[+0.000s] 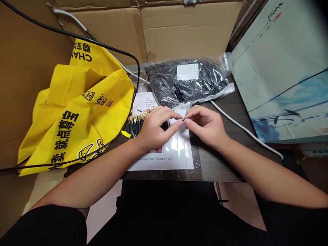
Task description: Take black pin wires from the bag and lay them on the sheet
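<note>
My left hand [156, 130] and my right hand [205, 126] meet above a white printed sheet in a clear plastic sleeve [176, 159] on a dark wood-grain table [217, 167]. Between my right fingertips is a small black piece [186, 119], its end close to my left fingertips. A dark strip [164, 125] shows under my curled left fingers, but what they hold is unclear. Just left of my left hand lies a bundle of black wires with gold metal tips [135, 124]. A bag of black wires [187, 82] lies beyond my hands.
A yellow printed fabric bag [77, 116] lies to the left on cardboard [30, 68], with a black cable [102, 42] over it. A white cable [238, 124] runs along the table on the right. Clear plastic cups [138, 82] stand behind the sheet; a large printed box [279, 75] stands at right.
</note>
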The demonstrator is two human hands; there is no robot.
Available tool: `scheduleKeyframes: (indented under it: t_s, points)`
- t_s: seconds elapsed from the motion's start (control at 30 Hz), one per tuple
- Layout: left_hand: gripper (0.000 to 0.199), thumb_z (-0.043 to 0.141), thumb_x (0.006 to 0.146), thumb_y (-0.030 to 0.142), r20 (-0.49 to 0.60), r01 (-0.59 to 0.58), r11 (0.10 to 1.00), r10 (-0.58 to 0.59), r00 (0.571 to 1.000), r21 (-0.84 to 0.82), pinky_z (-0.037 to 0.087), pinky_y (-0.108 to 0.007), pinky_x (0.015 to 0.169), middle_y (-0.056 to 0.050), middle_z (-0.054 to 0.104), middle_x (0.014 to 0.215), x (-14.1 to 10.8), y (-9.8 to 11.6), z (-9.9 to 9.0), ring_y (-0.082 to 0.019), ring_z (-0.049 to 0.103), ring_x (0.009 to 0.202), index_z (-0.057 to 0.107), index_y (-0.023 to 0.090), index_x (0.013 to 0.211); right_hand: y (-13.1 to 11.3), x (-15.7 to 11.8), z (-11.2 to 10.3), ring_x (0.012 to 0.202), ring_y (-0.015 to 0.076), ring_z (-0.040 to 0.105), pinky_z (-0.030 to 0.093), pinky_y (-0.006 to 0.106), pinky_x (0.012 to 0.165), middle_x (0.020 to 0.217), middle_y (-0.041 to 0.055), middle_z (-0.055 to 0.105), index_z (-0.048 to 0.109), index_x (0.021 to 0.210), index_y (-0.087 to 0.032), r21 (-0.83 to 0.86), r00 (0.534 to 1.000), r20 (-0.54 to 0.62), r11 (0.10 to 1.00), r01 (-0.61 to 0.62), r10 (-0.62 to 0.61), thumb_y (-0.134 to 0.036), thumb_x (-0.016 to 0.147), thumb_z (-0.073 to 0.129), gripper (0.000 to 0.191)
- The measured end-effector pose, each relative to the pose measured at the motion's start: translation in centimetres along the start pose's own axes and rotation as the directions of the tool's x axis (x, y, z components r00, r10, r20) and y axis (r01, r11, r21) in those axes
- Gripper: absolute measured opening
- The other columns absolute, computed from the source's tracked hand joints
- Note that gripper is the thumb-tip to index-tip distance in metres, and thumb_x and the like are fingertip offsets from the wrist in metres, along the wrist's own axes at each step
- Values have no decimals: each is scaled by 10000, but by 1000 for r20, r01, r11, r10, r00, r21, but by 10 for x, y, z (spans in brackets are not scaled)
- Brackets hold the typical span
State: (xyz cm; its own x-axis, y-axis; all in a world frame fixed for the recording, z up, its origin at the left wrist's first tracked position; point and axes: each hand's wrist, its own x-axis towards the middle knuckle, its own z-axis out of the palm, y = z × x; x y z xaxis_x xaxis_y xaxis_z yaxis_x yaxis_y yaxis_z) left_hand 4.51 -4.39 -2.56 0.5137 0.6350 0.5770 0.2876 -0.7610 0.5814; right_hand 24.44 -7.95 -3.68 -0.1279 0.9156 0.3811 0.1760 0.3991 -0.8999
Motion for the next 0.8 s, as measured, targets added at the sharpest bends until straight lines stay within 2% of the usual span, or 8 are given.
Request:
scheduleKeyframes:
  t_s: [0.13, 0.3, 0.4, 0.53, 0.6, 0.7, 0.77, 0.8]
  points:
    - [257, 507, 966, 353, -51, 58, 997, -61, 997, -55, 509, -368, 942, -76, 689, 1066, 0, 2, -4, -176, 625, 1032, 668, 187, 1078, 4, 5, -6, 679, 106, 625, 558, 275, 612, 978, 36, 711, 636, 860, -196, 172, 995, -74, 984, -50, 63, -294, 849, 716, 127]
    - [327, 431, 1005, 361, -184, 199, 968, -226, 957, -155, 514, -351, 921, -75, 654, 1116, -2, -2, -3, -163, 619, 1028, 556, 234, 1279, 11, 15, -29, 547, 72, 585, 547, 254, 537, 938, 11, 757, 533, 767, -211, 229, 973, -209, 972, -51, 100, -267, 863, 697, 198]
    - [297, 404, 1020, 353, -181, 232, 962, -255, 950, -143, 509, -348, 905, -57, 662, 1010, -2, -3, -2, -156, 626, 970, 610, 235, 1197, 9, 22, -47, 507, 48, 578, 521, 233, 513, 892, 11, 765, 521, 731, -213, 259, 958, -257, 964, -60, 129, -246, 858, 696, 219]
    - [268, 423, 1016, 312, -162, 222, 972, -231, 959, -73, 493, -358, 868, -39, 665, 909, -1, -2, -5, -151, 622, 884, 665, 221, 1088, 5, 27, -68, 569, 41, 637, 500, 257, 580, 805, 35, 761, 589, 710, -187, 271, 937, -170, 929, -253, 305, -207, 841, 687, 165]
    - [258, 432, 1012, 288, -155, 207, 977, -212, 965, -51, 487, -358, 866, -36, 676, 912, -1, -1, -6, -151, 623, 891, 673, 218, 1072, 4, 28, -74, 567, 64, 641, 495, 266, 568, 751, 42, 747, 602, 724, -176, 239, 912, -160, 912, -334, 377, -202, 789, 743, 158]
    - [255, 436, 1008, 268, -148, 199, 979, -202, 968, -30, 480, -353, 878, -35, 693, 947, 0, -1, -6, -151, 626, 922, 680, 213, 1055, 3, 25, -78, 579, 98, 633, 496, 264, 560, 718, 32, 717, 590, 780, -179, 101, 887, -265, 925, -365, 379, -237, 731, 810, 232]
    - [252, 440, 1005, 267, -141, 199, 980, -200, 970, -22, 478, -353, 884, -34, 697, 950, 0, -1, -6, -151, 626, 927, 683, 212, 1042, 2, 22, -81, 584, 119, 625, 476, 273, 555, 689, 10, 684, 559, 796, -195, -77, 895, -287, 923, -376, 341, -266, 730, 809, 268]
    - [252, 440, 1004, 268, -140, 198, 980, -199, 970, -22, 477, -354, 885, -33, 697, 947, 0, -2, -6, -152, 625, 925, 684, 211, 1033, 2, 21, -83, 577, 128, 617, 457, 279, 546, 667, 0, 663, 542, 784, -202, -167, 909, -261, 912, -375, 326, -271, 725, 807, 280]
